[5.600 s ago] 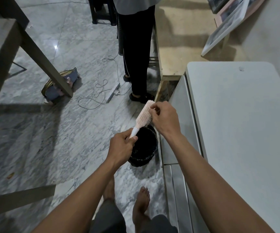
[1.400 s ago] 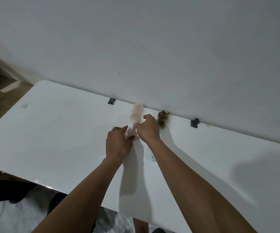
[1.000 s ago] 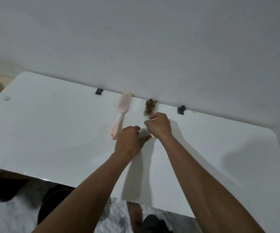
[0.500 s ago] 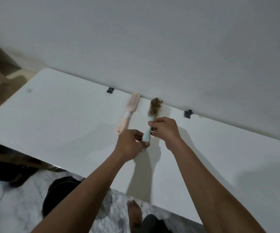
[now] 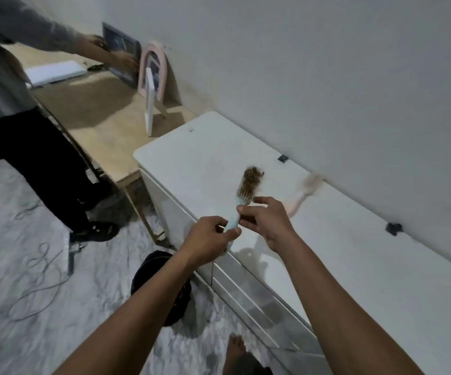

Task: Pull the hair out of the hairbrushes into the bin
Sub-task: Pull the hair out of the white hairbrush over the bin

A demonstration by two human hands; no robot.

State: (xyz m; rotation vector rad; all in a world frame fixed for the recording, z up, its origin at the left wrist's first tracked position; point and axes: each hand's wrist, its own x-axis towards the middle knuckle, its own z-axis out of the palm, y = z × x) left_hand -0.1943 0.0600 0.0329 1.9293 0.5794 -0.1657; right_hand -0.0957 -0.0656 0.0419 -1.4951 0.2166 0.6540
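No readable text anywhere — no labels, brands, numbers.

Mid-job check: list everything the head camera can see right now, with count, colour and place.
blue hairbrush: 1, pale blue, brown hair in its bristles, held above the table's near edge
pink hairbrush: 1, pink, blurred, lying on the table near the wall
white table: 1, white, against the wall
bin: 1, black, on the floor below the hands
wooden table: 1, tan, left of the white table
picture frames: several, dark, pink and white, on the wooden table
cables: several, grey, on the floor
other person: 1, grey top, dark trousers, at the wooden table
left hand: grip on the brush handle
right hand: fingers at the brush neck
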